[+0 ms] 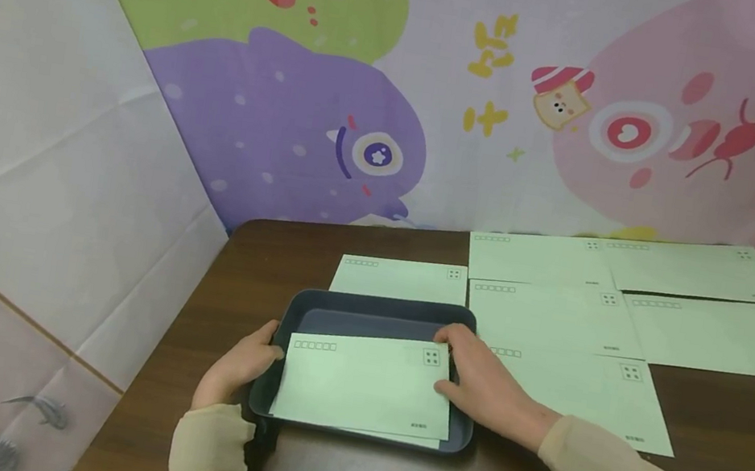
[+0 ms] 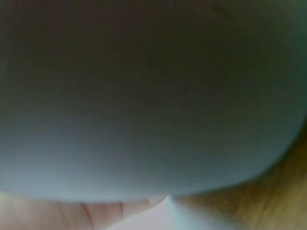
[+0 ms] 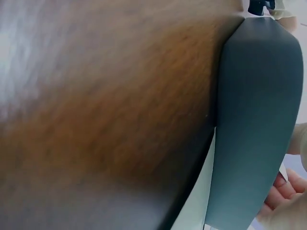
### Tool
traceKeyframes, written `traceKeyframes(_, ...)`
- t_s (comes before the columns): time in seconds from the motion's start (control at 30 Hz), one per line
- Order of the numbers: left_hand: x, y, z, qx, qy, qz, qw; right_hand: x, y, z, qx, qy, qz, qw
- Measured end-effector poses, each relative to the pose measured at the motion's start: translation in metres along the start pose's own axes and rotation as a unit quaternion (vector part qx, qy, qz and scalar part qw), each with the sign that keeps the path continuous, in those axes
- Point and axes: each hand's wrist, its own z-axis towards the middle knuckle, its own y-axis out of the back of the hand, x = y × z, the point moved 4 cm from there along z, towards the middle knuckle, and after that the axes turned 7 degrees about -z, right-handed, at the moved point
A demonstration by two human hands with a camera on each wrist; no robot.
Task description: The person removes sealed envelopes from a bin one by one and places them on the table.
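In the head view a dark blue-grey tray (image 1: 381, 309) holds white envelopes, the top envelope (image 1: 362, 384) lying face up with a row of postcode boxes. Another envelope's edge shows under its lower side. My left hand (image 1: 244, 362) grips the tray's left rim, thumb over the edge. At the tray's right side my right hand (image 1: 484, 378) pinches the top envelope's right end between thumb and fingers. The right wrist view shows the tray's outer wall (image 3: 256, 124), with a paper corner (image 3: 283, 171) by the fingers of the right hand (image 3: 290, 201). A dark, blurred surface fills most of the left wrist view.
Several envelopes (image 1: 541, 317) lie in rows on the brown table (image 1: 247, 273) behind and right of the tray. One envelope (image 1: 400, 278) is partly hidden behind the tray's far rim. A cartoon-print cloth (image 1: 277, 123) hangs along the table's back edge.
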Motion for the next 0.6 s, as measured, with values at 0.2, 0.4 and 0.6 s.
traceKeyframes(0.2,-0.0006,0.0007,0.0008,-0.003,-0.003,0.009,0.9999,-0.0005,0.0014,-0.0010,0.017,-0.036,0.107,0.9935)
traceKeyframes(0.4,-0.0003,0.0018,0.0021,-0.010,-0.010,0.026,0.9996,-0.0006,0.0028,-0.0032,0.018,-0.045,0.152,0.9872)
traceKeyframes(0.6,0.0001,0.0015,0.0022,-0.014,-0.004,0.032,0.9994,-0.0017,0.0051,-0.0037,0.004,-0.087,0.163,0.9827)
